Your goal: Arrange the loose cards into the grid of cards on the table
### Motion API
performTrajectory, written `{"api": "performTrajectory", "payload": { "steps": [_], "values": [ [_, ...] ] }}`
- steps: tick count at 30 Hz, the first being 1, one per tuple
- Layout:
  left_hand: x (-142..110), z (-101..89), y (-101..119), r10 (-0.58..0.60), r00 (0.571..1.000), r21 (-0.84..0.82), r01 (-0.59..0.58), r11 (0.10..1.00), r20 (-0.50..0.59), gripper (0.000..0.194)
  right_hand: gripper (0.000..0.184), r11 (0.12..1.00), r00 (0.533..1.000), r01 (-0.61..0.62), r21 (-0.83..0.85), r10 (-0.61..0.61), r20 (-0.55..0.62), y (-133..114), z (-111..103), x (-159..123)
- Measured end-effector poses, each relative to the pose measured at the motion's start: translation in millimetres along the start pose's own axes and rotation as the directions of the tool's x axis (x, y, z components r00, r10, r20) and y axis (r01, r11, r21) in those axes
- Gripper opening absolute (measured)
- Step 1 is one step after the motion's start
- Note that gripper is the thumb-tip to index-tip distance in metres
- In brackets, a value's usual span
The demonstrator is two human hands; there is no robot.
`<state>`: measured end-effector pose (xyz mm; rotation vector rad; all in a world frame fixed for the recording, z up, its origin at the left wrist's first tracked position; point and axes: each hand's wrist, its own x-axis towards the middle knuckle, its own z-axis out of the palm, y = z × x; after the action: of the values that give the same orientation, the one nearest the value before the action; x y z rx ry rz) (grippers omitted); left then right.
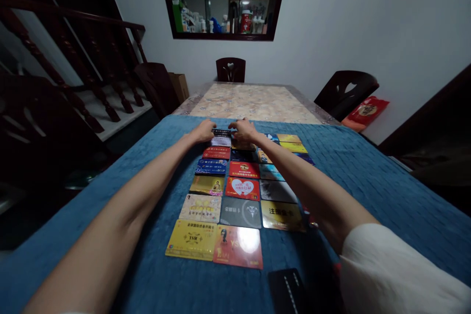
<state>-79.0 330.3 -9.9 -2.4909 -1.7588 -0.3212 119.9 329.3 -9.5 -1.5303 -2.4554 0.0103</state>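
My left hand (203, 131) and my right hand (244, 130) both reach to the far end of the card rows. Between them is a black card (222, 133) with light print, gripped at its left and right ends. It lies at or just above the top of the left column; I cannot tell whether it touches the cloth. Just nearer me are a pale card (221, 142) and a red card (217, 153). Under my right wrist a gold card is partly hidden. My right forearm covers part of the right columns.
Rows of cards, including a yellow card (193, 239) and a shiny red card (238, 247), lie on a blue cloth (154, 274). A black card or box (289, 290) lies near the front edge. Chairs, including a dark chair (231, 69), surround the table.
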Motion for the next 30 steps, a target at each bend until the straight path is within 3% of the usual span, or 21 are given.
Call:
{"api": "performTrajectory", "payload": {
  "steps": [9, 16, 22, 30],
  "values": [
    [-34, -15.6, 28, -0.01, 0.985, -0.026, 0.006, 1.0, -0.17, 0.03, 0.032, 1.0, 0.983, 0.025, -0.003, -0.025, -0.18, -8, -23, -33],
    [-60, -25.5, 64, 0.006, 0.974, -0.059, -0.02, 0.998, -0.228, 0.031, 0.028, 0.999, 0.975, 0.049, -0.009, -0.05, -0.218, -16, -33, -66],
    [-86, -29.7, 94, 0.102, 0.96, -0.067, -0.123, 0.99, -0.26, 0.028, 0.026, 0.997, 0.969, 0.077, -0.022, -0.08, -0.235, -14, -46, -106],
    [-117, -30.8, 141, 0.26, 0.905, -0.081, -0.303, 0.95, -0.338, 0.025, 0.026, 0.996, 0.968, 0.087, -0.027, -0.091, -0.232, -13, -62, -161]
  ]
}}
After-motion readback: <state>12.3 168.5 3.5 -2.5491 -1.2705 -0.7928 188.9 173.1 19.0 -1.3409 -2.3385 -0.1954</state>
